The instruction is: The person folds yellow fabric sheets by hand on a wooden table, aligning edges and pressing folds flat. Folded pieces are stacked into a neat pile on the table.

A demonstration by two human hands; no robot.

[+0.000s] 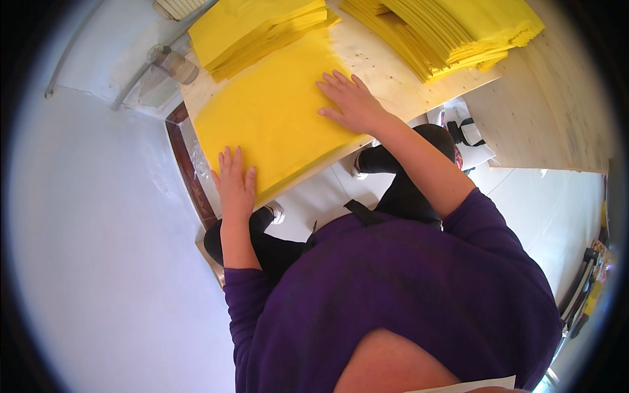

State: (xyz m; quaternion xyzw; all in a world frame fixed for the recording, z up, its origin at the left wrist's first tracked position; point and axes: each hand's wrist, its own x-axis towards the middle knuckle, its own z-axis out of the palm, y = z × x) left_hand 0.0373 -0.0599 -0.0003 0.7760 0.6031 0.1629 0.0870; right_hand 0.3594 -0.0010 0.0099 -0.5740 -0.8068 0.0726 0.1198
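A flat sheet of yellow fabric-like material (275,113) lies on the wooden table before me, along its near edge. My left hand (233,184) rests on the sheet's near left corner with the fingers pointing away from me. On the right part of the sheet lies my right hand (351,105), palm down, fingers spread. Neither hand grips anything. Just beyond the sheet stands a folded yellow stack (260,29), close to its far edge.
A larger pile of folded yellow pieces (442,34) sits at the table's far right. Bare plywood of the wooden table (378,73) shows between the piles. A clear jar-like container (174,66) is by the left wall. Another wooden board (545,113) stands at right, beside a white bag (471,132).
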